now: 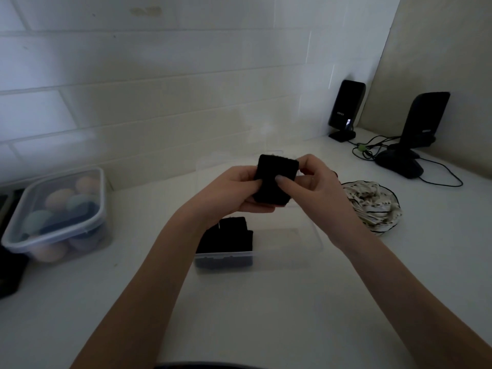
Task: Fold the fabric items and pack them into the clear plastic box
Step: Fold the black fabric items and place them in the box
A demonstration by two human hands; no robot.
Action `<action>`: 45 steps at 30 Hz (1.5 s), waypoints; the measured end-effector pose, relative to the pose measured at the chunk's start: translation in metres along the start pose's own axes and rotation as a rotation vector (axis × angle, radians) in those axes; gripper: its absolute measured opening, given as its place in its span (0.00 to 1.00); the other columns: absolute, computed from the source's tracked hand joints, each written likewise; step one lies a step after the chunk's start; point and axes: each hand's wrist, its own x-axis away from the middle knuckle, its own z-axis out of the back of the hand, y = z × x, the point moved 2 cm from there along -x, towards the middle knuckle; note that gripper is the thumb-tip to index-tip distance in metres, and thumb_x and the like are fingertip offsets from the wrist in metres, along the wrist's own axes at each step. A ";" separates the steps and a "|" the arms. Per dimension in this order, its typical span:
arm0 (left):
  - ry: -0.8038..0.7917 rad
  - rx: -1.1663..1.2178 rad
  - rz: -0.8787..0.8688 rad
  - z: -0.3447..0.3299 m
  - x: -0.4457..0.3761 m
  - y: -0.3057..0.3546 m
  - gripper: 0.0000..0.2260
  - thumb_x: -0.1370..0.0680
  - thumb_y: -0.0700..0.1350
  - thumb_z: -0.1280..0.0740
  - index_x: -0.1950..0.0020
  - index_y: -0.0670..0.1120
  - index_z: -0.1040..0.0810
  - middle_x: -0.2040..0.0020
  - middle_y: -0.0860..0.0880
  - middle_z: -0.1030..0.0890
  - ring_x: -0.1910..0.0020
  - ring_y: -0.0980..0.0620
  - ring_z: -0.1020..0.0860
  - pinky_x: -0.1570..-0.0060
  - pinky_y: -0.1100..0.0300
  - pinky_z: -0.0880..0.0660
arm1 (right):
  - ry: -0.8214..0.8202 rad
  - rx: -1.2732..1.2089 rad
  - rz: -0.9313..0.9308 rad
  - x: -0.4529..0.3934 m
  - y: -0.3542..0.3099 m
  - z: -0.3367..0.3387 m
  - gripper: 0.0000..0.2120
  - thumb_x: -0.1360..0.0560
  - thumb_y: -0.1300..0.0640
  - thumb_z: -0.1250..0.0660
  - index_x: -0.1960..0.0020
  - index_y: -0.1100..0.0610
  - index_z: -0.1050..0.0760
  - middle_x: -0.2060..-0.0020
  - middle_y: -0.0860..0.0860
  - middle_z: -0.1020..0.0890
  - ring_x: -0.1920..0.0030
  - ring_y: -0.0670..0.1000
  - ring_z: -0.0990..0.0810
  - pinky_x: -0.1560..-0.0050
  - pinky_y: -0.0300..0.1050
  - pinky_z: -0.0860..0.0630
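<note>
A small folded black fabric piece (275, 179) is held up above the clear plastic box (287, 258). My left hand (234, 190) grips its left and lower side, and my right hand (311, 182) pinches its right side with the thumb across the front. Inside the box, at its left end, lies a stack of folded black fabric (226, 237). The right part of the box looks bare. A crumpled white fabric with dark stripes (371, 205) lies on the counter to the right of the box.
A lidded clear container (57, 214) holding pastel rounded items stands at the left. Two black speakers (346, 109) (423, 121), a dark mouse (399, 165) and cables sit at the back right. A tiled wall runs behind the white counter (253, 315).
</note>
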 end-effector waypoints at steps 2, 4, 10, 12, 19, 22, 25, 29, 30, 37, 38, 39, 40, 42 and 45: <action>-0.025 -0.008 0.010 -0.001 0.001 0.000 0.12 0.19 0.38 0.43 0.44 0.48 0.22 0.51 0.45 0.15 0.51 0.48 0.16 0.53 0.59 0.19 | 0.005 -0.005 0.024 0.001 -0.001 0.000 0.10 0.27 0.57 0.31 0.54 0.61 0.30 0.63 0.70 0.19 0.66 0.55 0.23 0.69 0.40 0.30; -0.042 -0.010 0.015 -0.002 0.002 0.001 0.12 0.19 0.38 0.43 0.43 0.49 0.23 0.52 0.46 0.15 0.51 0.48 0.16 0.53 0.59 0.19 | 0.010 0.008 0.042 0.001 -0.002 0.000 0.10 0.27 0.57 0.30 0.54 0.61 0.29 0.65 0.68 0.19 0.68 0.54 0.22 0.71 0.37 0.29; -0.045 -0.014 0.031 -0.004 0.002 0.004 0.17 0.20 0.36 0.49 0.38 0.46 0.25 0.48 0.43 0.17 0.51 0.45 0.16 0.50 0.56 0.19 | 0.066 0.077 0.042 0.001 0.000 0.002 0.13 0.30 0.55 0.27 0.51 0.51 0.31 0.57 0.52 0.21 0.67 0.47 0.22 0.65 0.41 0.25; -0.076 0.047 0.069 -0.005 0.002 0.006 0.17 0.19 0.39 0.51 0.40 0.47 0.25 0.48 0.42 0.17 0.52 0.43 0.16 0.50 0.54 0.19 | 0.070 0.086 0.029 0.000 -0.001 0.006 0.17 0.30 0.55 0.27 0.45 0.51 0.31 0.56 0.47 0.25 0.69 0.43 0.26 0.64 0.42 0.25; -0.095 -0.175 -0.018 -0.006 0.008 0.008 0.15 0.24 0.39 0.33 0.37 0.46 0.26 0.47 0.45 0.16 0.51 0.49 0.16 0.50 0.60 0.20 | -0.032 0.045 0.038 0.002 -0.009 0.007 0.18 0.28 0.57 0.30 0.39 0.49 0.28 0.47 0.47 0.21 0.62 0.46 0.20 0.61 0.29 0.25; -0.077 -0.230 0.001 -0.003 0.007 0.007 0.15 0.23 0.37 0.35 0.37 0.43 0.26 0.46 0.43 0.17 0.51 0.49 0.16 0.47 0.57 0.20 | -0.030 -0.071 0.003 0.003 -0.011 0.006 0.13 0.24 0.57 0.34 0.40 0.52 0.26 0.56 0.46 0.17 0.65 0.39 0.21 0.65 0.27 0.27; -0.101 -0.263 0.037 -0.003 0.006 0.004 0.14 0.23 0.36 0.35 0.38 0.43 0.25 0.47 0.43 0.17 0.51 0.48 0.16 0.45 0.54 0.21 | -0.029 -0.058 0.023 0.001 -0.009 0.007 0.12 0.23 0.57 0.36 0.40 0.52 0.23 0.60 0.45 0.17 0.64 0.36 0.22 0.64 0.26 0.29; -0.099 -0.268 0.033 -0.006 0.006 0.002 0.09 0.23 0.40 0.34 0.44 0.46 0.22 0.48 0.45 0.16 0.49 0.50 0.17 0.45 0.54 0.21 | -0.077 0.066 0.079 -0.002 -0.007 0.005 0.10 0.23 0.58 0.36 0.48 0.47 0.20 0.57 0.43 0.17 0.60 0.41 0.23 0.60 0.29 0.29; -0.076 -0.266 0.014 -0.006 0.005 0.001 0.08 0.23 0.43 0.34 0.45 0.47 0.21 0.48 0.46 0.16 0.49 0.51 0.17 0.45 0.55 0.21 | -0.079 0.060 0.094 -0.001 -0.007 0.004 0.11 0.23 0.60 0.36 0.52 0.45 0.20 0.58 0.42 0.17 0.59 0.41 0.22 0.57 0.30 0.27; 0.201 -0.418 -0.131 0.004 0.000 0.005 0.11 0.27 0.50 0.30 0.57 0.41 0.20 0.65 0.52 0.19 0.63 0.57 0.19 0.61 0.61 0.23 | -0.024 0.111 0.124 -0.002 -0.001 0.006 0.02 0.25 0.60 0.32 0.54 0.56 0.22 0.66 0.58 0.19 0.63 0.53 0.19 0.60 0.50 0.22; 0.210 -0.479 -0.135 0.004 0.001 0.005 0.12 0.27 0.51 0.30 0.59 0.42 0.21 0.65 0.52 0.20 0.64 0.56 0.20 0.62 0.59 0.22 | -0.030 0.101 0.121 -0.002 -0.001 0.006 0.01 0.25 0.61 0.32 0.54 0.57 0.23 0.68 0.58 0.20 0.67 0.49 0.21 0.65 0.45 0.24; 0.223 -0.562 -0.138 0.004 0.001 0.005 0.12 0.27 0.53 0.31 0.59 0.44 0.22 0.64 0.52 0.20 0.63 0.53 0.20 0.62 0.57 0.22 | -0.040 0.083 0.112 -0.001 -0.002 0.005 0.01 0.25 0.62 0.33 0.55 0.57 0.24 0.70 0.55 0.21 0.70 0.45 0.21 0.68 0.39 0.25; 0.258 -0.657 -0.150 0.005 0.004 0.005 0.13 0.28 0.55 0.32 0.59 0.46 0.22 0.62 0.53 0.19 0.61 0.51 0.20 0.60 0.54 0.22 | -0.046 0.076 0.100 -0.001 -0.002 0.005 0.02 0.25 0.62 0.33 0.55 0.57 0.25 0.72 0.51 0.21 0.72 0.42 0.22 0.70 0.35 0.27; 0.386 -0.817 -0.202 0.008 0.011 0.008 0.11 0.28 0.59 0.34 0.59 0.52 0.24 0.60 0.56 0.21 0.60 0.52 0.22 0.58 0.54 0.25 | -0.058 0.108 0.075 0.000 -0.002 0.005 0.03 0.25 0.61 0.33 0.56 0.56 0.26 0.75 0.47 0.21 0.75 0.43 0.22 0.73 0.34 0.28; 0.474 -0.946 -0.283 0.019 0.031 0.014 0.10 0.29 0.59 0.34 0.60 0.55 0.27 0.65 0.56 0.24 0.66 0.55 0.26 0.62 0.55 0.28 | -0.147 0.169 0.024 0.001 -0.002 0.004 0.04 0.25 0.61 0.33 0.58 0.57 0.27 0.73 0.52 0.20 0.75 0.47 0.23 0.73 0.38 0.26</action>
